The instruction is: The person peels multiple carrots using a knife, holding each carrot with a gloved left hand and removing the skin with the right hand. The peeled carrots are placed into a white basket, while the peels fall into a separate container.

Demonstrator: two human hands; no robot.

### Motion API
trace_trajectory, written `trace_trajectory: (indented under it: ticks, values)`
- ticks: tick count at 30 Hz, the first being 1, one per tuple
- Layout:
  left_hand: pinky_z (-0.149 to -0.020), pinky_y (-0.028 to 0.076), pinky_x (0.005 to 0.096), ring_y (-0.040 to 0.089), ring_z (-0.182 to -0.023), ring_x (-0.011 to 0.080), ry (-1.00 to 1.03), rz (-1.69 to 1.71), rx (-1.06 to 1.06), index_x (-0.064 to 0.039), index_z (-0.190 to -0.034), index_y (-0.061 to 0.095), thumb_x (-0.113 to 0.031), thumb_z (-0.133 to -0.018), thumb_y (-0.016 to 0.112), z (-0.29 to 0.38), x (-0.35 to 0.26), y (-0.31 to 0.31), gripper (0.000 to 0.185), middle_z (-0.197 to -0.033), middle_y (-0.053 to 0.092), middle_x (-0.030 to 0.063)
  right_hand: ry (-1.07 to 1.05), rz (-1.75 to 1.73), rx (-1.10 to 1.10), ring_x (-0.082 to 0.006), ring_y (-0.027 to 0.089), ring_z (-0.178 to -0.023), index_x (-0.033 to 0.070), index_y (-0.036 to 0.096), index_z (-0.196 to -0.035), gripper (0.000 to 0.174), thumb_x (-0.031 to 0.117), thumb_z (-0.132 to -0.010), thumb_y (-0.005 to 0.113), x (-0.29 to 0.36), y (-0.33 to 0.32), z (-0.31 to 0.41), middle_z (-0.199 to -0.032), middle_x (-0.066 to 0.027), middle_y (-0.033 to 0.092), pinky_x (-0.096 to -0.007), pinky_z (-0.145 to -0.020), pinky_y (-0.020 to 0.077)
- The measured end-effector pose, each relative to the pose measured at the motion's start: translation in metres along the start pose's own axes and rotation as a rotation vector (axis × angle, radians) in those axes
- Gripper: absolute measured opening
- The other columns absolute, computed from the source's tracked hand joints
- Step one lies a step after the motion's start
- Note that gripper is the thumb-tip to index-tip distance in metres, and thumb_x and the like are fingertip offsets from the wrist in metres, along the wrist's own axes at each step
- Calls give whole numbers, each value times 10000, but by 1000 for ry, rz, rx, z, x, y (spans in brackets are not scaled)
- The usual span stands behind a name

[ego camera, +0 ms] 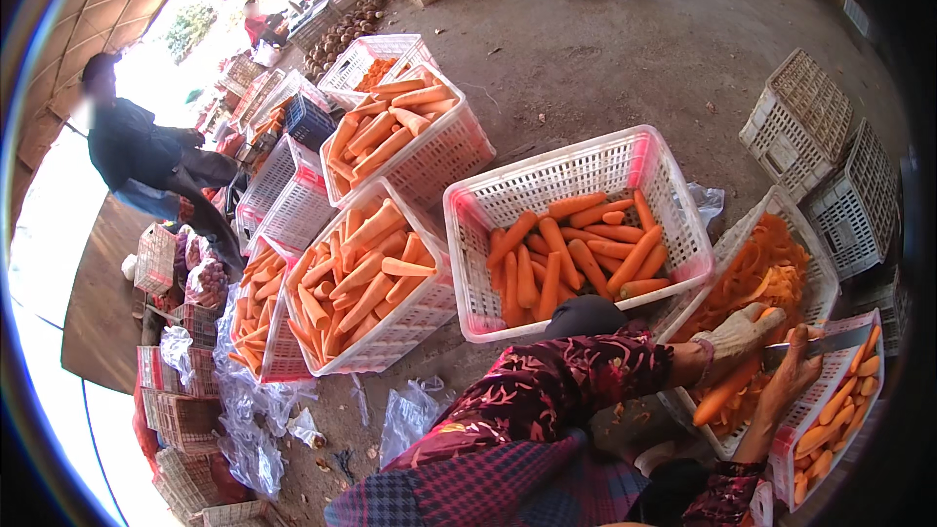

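Observation:
My left hand (pixel 736 344), in a pale knitted glove, grips an orange carrot (pixel 725 393) that slants down over a white plastic crate (pixel 826 285) of peelings. My right hand (pixel 789 373) is bare and holds a flat metal blade (pixel 838 342), apparently a knife. Its fingers cover part of the blade, and the handle is hidden. The blade lies close to the carrot's upper end. Shredded carrot peelings (pixel 776 263) fill the crate beneath both hands. Beside my right wrist stands a crate (pixel 785 446) holding peeled carrots (pixel 831 417).
In front, a large white crate (pixel 468 227) holds unpeeled-looking carrots (pixel 578 249). Further crates of paler carrots (pixel 359 271) (pixel 395 124) stand to the left. Plastic bags (pixel 249 410) litter the floor. Stacked crates (pixel 798 117) flank the right. A person (pixel 139 139) stands at left.

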State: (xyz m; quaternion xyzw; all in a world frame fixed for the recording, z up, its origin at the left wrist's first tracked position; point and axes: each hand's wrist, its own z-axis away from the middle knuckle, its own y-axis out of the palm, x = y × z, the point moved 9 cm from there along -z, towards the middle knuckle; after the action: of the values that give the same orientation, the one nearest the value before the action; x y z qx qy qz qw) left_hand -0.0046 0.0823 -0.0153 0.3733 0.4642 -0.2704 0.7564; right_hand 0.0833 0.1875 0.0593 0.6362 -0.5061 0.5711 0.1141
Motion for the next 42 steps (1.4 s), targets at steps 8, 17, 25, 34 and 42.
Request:
trace_trajectory:
  ticks: [8, 17, 25, 34, 42]
  values:
    - [-985, 393, 362, 535, -1086, 240, 129, -33, -12, -90, -1172, 571, -451, -1004, 468, 5, -16, -4, 410, -1164, 551, 103, -236, -161, 123, -190, 459, -740, 38, 454, -820, 390, 329, -1079, 435, 40, 15, 1, -786, -70, 467, -338, -721, 410]
    - [-1006, 411, 378, 536, -1188, 302, 38, -13, 50, -75, -1198, 573, -372, -1022, 440, -4, -2, 2, 370, -1292, 518, 149, 75, 41, -131, -206, 531, -802, -10, 574, -961, 444, 420, -1053, 513, -6, -6, -3, -863, -75, 550, -351, -767, 452]
    - [-974, 440, 436, 549, -1172, 374, 335, -323, 25, -39, -1234, 563, -381, -1007, 431, 0, -15, 4, 431, -1246, 569, 225, 115, -94, -205, -172, 560, -880, -22, 577, -1055, 380, 356, -1020, 612, -15, -10, -4, -943, -78, 582, -317, -780, 479]
    - [-987, 438, 443, 524, -1188, 396, 484, -621, 14, -56, -1210, 564, -300, -967, 490, 20, -34, 7, 352, -1243, 542, 220, 63, -331, -141, -152, 510, -786, 25, 565, -934, 427, 439, -1034, 540, -4, -3, -2, -892, -36, 529, -293, -686, 445]
    - [-981, 457, 495, 498, -1226, 450, 510, -682, 113, -84, -1327, 448, -23, -760, 652, 18, -28, 14, 605, -1282, 493, 235, 201, -135, -229, -122, 493, -687, 37, 544, -798, 479, 461, -1020, 550, -6, -6, 2, -764, -25, 513, -286, -600, 430]
